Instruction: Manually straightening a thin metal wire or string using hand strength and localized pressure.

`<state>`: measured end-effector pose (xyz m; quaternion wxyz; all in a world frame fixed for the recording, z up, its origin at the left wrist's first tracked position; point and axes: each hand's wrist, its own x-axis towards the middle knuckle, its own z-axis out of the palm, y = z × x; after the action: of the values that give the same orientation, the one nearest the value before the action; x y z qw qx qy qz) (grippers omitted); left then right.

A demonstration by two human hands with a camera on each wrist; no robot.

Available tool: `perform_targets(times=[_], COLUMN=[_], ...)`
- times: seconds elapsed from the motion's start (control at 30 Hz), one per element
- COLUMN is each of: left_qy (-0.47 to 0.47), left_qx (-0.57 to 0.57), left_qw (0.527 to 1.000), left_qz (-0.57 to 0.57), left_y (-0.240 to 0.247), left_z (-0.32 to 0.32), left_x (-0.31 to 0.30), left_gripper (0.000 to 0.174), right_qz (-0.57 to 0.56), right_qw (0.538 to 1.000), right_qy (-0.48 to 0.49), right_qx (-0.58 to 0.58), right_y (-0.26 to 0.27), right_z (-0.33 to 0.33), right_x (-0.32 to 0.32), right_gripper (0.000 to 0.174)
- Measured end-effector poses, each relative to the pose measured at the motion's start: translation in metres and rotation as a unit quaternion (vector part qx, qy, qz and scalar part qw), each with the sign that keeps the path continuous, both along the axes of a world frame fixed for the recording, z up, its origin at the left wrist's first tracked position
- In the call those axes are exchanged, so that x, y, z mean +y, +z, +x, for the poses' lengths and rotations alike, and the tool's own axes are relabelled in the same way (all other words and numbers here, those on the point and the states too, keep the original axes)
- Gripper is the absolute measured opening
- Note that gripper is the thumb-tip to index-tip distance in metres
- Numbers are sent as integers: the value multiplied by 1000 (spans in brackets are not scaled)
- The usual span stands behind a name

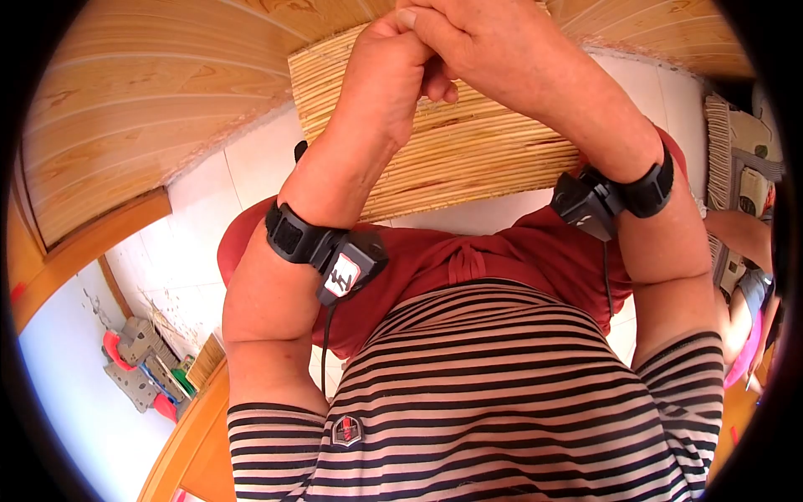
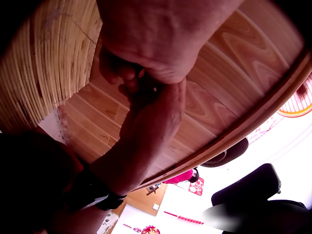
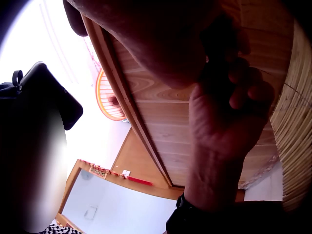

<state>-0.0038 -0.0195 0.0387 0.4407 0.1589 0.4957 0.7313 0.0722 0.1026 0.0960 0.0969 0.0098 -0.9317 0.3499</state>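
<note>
A mat of thin straw-coloured stalks [image 1: 468, 167] lies in front of the person's lap. Over its far part the left hand [image 1: 389, 71] and right hand [image 1: 493, 46] meet and touch. Curled fingers of the left hand [image 3: 229, 112] show in the right wrist view, where a thin dark thread [image 3: 294, 90] runs across the mat towards them and seems pinched there. The right hand [image 2: 153, 107] is bent in against the left hand, its fingertips in shadow. How the right fingers lie on the thread is hidden.
A wood-grained panel [image 1: 167, 75] rises beyond the mat. Pale floor tiles [image 1: 201, 201] show around it. Another person's bare leg [image 1: 740, 238] and a fringed grey cloth [image 1: 719, 159] are at the right. An orange-rimmed fan [image 3: 109, 97] stands past the wood edge.
</note>
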Motion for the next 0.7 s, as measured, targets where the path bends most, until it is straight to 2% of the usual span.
perform_targets(times=[0.13,0.23,0.3,0.7], left_qy=[10,0,33,5], left_qx=[16,-39,-51,-37], left_qw=[1000,999,996,997], left_qz=[-21,-34,-59,-66], left_y=[-5,-2,6,-5], left_z=[3,7,12,13], left_x=[0,1,5,7], left_gripper=[16,16,19,20], right_qz=[25,54,83,95], right_qw=[999,998,996,994], right_qy=[8,3,4,22], right_qx=[-22,-8,-39,-45], right_y=[1,-1,2,0], right_z=[2,4,4,8], right_x=[1,1,2,4], right_gripper=[19,19,18,12])
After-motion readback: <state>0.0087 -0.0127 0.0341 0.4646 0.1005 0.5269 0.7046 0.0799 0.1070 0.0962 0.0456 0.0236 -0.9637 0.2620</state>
